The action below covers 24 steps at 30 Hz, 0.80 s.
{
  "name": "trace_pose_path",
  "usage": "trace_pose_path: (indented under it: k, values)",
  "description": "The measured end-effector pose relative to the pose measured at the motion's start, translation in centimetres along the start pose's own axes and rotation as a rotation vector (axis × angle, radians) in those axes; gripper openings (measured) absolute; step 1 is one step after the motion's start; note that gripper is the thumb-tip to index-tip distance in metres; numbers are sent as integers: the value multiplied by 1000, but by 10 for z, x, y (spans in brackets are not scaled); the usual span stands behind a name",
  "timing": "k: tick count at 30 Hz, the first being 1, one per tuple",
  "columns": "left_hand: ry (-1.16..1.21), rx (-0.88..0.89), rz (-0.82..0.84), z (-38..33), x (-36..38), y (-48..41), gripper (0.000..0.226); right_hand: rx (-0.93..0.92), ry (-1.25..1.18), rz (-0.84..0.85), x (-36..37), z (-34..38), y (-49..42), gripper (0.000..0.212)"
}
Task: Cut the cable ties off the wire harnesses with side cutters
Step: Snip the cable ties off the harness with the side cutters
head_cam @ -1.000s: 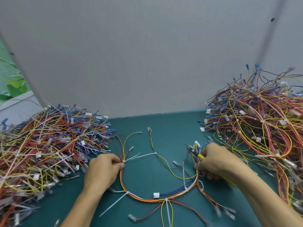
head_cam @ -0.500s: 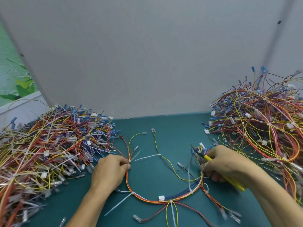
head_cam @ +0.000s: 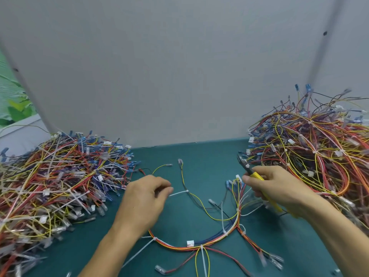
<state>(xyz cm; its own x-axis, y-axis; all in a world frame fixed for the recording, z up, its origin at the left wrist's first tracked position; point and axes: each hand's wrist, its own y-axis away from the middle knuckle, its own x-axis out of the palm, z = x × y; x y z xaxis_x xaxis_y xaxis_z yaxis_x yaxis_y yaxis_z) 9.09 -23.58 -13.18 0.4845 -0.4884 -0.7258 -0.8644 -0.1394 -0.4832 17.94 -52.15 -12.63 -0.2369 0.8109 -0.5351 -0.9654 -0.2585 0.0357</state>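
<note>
Leftward, the left hand (head_cam: 143, 200) clenches the wire harness (head_cam: 199, 245), which loops over the desk (head_cam: 201, 154) from its 5 o'clock. A white cable tie (head_cam: 178, 193) juts at its 3 o'clock. The right hand (head_cam: 279, 188) grasps yellow side cutters (head_cam: 248, 169), tips toward 11 o'clock.

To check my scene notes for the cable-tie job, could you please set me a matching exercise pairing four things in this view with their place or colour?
Things:
1. side cutters
2. wire harness
3. left hand
4. wall

Places or colours:
A. grey, behind the bench
B. in the right hand's grip
C. looped on the green mat
D. holding the harness's left end

Pairs: 1-B, 2-C, 3-D, 4-A.
</note>
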Motion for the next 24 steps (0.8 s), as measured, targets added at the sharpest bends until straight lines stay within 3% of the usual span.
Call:
trace_pose_path:
  k: [3, 6, 8, 10, 13, 15, 19, 24]
  values:
    - [85, 121, 89, -23, 10, -1, 3, 0, 107, 33, 2, -5, 4, 5]
    - [147, 200, 211, -40, 29, -3, 8, 29, 266, 104, 1, -8, 10, 19]
    - [174, 228, 306, -50, 44, -3, 12, 35, 226, 145, -1, -9, 14, 26]
    - [173, 252, 374, -57, 58, -4, 15, 44, 3, 114, -4, -9, 17, 27]
    - [159, 267, 436, -66, 76, -4, 18, 19, -464, -68, -8, -10, 13, 17]
    - [172, 253, 464, -73, 85, -4, 21, -39, -652, -178, -13, -8, 10, 21]
    - [165, 188, 505, -91, 103, -7, 32, -140, -571, -286, -17, -7, 11, 11]
    - [48, 122, 457, -102, 120, -3, 28, -118, -418, -157, -10, -9, 20, 17]
